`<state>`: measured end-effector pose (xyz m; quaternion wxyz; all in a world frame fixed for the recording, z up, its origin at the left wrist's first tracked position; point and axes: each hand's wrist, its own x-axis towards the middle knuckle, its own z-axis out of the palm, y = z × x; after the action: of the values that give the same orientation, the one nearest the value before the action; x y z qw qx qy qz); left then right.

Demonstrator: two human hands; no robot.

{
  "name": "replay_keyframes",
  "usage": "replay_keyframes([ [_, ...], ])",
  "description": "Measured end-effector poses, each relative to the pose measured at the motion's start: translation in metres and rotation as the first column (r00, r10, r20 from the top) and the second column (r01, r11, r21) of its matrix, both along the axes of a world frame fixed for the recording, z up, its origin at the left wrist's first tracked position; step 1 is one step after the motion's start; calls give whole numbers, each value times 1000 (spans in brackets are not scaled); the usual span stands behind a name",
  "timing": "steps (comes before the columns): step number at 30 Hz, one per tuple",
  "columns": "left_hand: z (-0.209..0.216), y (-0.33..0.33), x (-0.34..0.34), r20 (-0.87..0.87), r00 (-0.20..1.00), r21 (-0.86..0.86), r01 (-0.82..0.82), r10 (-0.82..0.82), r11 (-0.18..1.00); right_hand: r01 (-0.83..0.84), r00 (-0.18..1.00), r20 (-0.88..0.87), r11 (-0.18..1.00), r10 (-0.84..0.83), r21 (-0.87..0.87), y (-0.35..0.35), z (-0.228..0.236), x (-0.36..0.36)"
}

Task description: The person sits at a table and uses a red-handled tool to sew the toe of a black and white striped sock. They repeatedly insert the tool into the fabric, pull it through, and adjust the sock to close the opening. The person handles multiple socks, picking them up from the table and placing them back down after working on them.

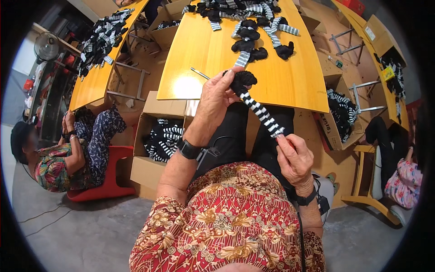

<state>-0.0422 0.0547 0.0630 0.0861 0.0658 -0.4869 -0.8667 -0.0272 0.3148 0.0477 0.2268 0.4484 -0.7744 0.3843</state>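
A black-and-white striped knitted piece, which looks like a sock (260, 111), is stretched between my hands just off the table's near edge. My left hand (215, 96) pinches it by its bunched black end. At the striped end, the fingers and thumb of my right hand (294, 157) are closed on the white-edged opening. Beyond my hands, several black and grey-striped knitted pieces (248, 34) lie heaped on the yellow table (195, 50). A thin metal rod (199, 73) rests on the tabletop beside my left hand.
Cardboard boxes of striped pieces stand below, one box (149, 174) at left and another box (335, 131) at right. To the left, a person (68, 158) sits on a red chair (102, 181) by another piled table (88, 88). Another person (403, 181) sits at right.
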Motion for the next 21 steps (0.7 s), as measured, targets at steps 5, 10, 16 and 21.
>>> replay_keyframes([
  [5,-11,8,-6,-10,983,176,-179,184,968,39,985,171,996,-24,-81,-2,-8,7],
  [10,-8,5,-6,45,993,282,-115,107,953,56,984,172,994,-39,-95,-1,-15,4],
  [16,-17,0,-9,4,982,40,-189,189,981,42,971,239,995,-19,-91,1,-11,3],
  [21,-26,9,-12,24,949,104,-315,315,943,106,887,462,980,-16,-169,2,-13,7],
])
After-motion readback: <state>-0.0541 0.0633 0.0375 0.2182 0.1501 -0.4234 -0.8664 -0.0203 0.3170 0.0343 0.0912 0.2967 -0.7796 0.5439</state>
